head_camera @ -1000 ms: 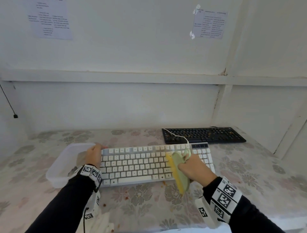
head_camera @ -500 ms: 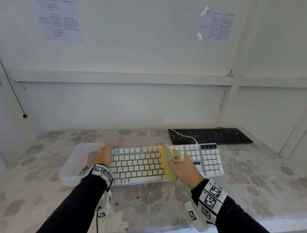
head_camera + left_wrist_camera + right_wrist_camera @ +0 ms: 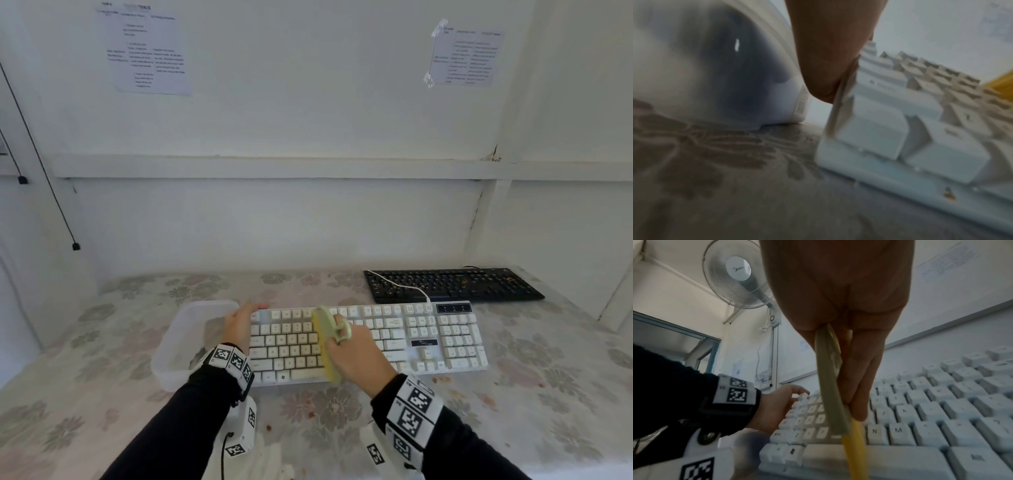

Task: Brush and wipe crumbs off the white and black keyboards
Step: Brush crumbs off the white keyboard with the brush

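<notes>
Right hand (image 3: 356, 356) grips the brush (image 3: 327, 342), bristles on the white keyboard (image 3: 445, 339), now further left than a second ago: sweeping crumbs toward the tub (image 3: 178, 342). Left hand (image 3: 239, 325) steadies the keyboard's left end, fingers extended. Black keyboard (image 3: 452, 284) behind, still crumbed.
</notes>
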Motion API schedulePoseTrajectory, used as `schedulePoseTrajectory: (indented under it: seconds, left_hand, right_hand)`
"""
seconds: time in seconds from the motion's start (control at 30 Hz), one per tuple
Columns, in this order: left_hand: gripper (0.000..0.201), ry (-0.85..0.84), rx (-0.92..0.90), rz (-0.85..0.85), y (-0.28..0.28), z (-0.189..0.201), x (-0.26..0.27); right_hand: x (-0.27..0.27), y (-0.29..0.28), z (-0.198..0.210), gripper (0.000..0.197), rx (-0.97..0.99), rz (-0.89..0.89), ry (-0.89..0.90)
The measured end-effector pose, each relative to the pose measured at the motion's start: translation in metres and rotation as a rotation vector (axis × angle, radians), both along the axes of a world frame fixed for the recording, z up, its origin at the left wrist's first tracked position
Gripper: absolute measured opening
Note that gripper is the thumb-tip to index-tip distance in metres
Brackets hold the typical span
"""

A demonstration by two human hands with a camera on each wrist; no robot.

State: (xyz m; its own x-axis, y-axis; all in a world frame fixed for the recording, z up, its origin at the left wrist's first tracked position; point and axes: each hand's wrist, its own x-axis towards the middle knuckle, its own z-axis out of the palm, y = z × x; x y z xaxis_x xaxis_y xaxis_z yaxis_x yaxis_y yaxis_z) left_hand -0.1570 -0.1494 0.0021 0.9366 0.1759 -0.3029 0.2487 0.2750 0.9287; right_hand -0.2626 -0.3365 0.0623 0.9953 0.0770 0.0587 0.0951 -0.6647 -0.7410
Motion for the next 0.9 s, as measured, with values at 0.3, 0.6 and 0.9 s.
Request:
schedulePoseTrajectory:
  seconds: [0.3,0.6,0.9]
  left_hand:
    - [0.021,0.049,-0.095,-0.011,-0.003,0.004,-0.003]
    - [0.017,0.062,-0.112,-0.042,0.004,-0.007,0.007]
    - [0.027,-0.030,-0.064,-0.099,0.005,-0.010,0.012]
  right_hand:
    - [0.004,0.018,0.019,0.025,0.005,-0.005,0.048]
    - [0.005,0.056,0.005,0.020,0.063,0.101,0.061]
    - [0.006,0.072,0.022,0.031,0.123,0.057,0.010]
